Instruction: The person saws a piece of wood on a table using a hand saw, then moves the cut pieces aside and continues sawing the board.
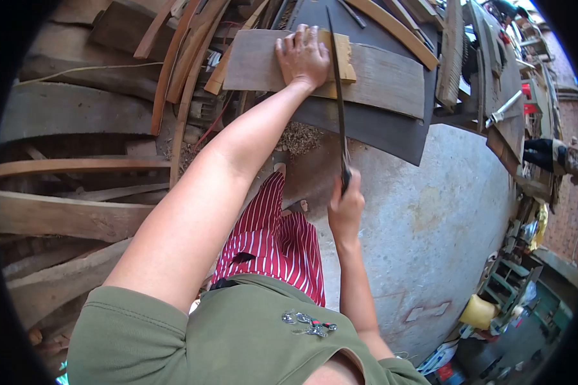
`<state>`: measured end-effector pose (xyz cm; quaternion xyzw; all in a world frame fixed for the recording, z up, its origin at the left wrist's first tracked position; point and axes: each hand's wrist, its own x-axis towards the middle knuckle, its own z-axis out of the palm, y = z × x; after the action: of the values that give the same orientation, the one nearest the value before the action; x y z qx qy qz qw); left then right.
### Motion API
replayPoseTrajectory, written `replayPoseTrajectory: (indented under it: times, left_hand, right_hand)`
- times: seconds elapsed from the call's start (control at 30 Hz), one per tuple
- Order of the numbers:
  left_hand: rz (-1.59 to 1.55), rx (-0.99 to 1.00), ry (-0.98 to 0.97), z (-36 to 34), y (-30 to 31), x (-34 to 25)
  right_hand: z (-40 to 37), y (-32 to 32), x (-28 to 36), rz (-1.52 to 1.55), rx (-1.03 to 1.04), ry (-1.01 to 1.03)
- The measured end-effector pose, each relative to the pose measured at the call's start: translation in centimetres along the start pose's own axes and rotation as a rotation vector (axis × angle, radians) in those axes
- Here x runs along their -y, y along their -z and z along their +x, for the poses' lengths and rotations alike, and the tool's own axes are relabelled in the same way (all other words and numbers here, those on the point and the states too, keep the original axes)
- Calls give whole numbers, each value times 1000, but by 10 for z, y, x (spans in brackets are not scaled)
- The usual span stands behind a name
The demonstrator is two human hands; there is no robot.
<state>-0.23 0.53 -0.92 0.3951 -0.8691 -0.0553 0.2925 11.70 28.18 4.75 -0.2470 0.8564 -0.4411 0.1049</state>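
My right hand (346,208) is closed round the dark handle of a handsaw (340,109). The long, narrow blade points away from me and crosses a small light-coloured wood block (345,56) near its jagged right end. That block rests on a wide, weathered grey board (388,77). My left hand (304,58) presses down on the block and board just left of the blade, its fingers bent and gripping; part of the block is hidden under it. A dark flat panel (392,138) lies beneath the board.
Curved wooden strips (189,58) and large slabs (64,215) are piled at the left. Sawdust (300,138) lies on the floor below the work. More timber (453,58) leans at the right, with a yellow container (479,312) and clutter beyond the concrete floor (437,212).
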Motion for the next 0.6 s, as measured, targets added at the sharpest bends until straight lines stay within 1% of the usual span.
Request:
replayPoseTrajectory:
  times: [0.07, 0.13, 0.2, 0.27, 0.33, 0.37, 0.43, 0.47, 0.53, 0.6]
  left_hand:
    - [-9, 13, 8, 0, 4, 0]
    - [-30, 19, 10, 0, 3, -2]
    - [-21, -10, 9, -1, 2, -2]
    - [-29, -1, 5, 0, 3, 0]
    - [-41, 22, -10, 1, 4, 1]
    - [-48, 33, -1, 2, 3, 2]
    - [-66, 46, 11, -1, 0, -4]
    - [-64, 22, 9, 0, -1, -4]
    - [-58, -5, 6, 0, 1, -1]
    - [-55, 20, 21, -1, 3, -1]
  right_hand:
    - [-18, 13, 5, -7, 27, -2]
    - [-11, 15, 9, -30, 38, -27]
    - [25, -4, -1, -84, 33, 35]
    - [74, -25, 6, -70, -3, 68]
    - [110, -36, 19, -129, 9, 27]
    - [106, -35, 18, -131, -2, 14]
    - [95, -34, 13, -98, -16, 65]
    - [74, -26, 10, -102, -11, 38]
    - [23, -11, -6, -70, -26, 69]
    - [-17, 11, -2, -30, 37, -35]
